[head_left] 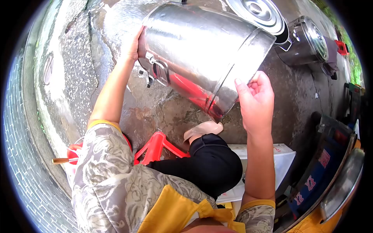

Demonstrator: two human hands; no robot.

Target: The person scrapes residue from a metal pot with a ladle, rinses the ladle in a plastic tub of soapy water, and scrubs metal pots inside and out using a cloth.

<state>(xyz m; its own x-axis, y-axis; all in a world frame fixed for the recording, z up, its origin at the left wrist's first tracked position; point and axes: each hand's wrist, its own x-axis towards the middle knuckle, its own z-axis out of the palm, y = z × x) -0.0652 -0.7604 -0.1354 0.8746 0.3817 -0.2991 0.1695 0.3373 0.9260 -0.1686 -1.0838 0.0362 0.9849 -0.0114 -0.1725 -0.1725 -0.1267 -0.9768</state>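
A large shiny stainless steel barrel pot [194, 42] lies tilted on its side between my hands. A metal side handle [158, 70] sits near its left end, and a seam runs round it near the right end. My left hand [134, 43] presses against the left end, its fingers mostly hidden behind the metal. With curled fingers and the thumb in front, my right hand [257, 93] grips the lower right edge. Red from something nearby reflects in the pot's lower wall. The inside of the pot is out of sight.
A lidded steel pot [258, 13] stands behind, with another lidded pot [295, 48] to its right. A red plastic stool [154, 147] is by my leg, near a white box [283, 155]. The concrete ground [287, 112] is wet. A brick surface [23, 155] runs along the left.
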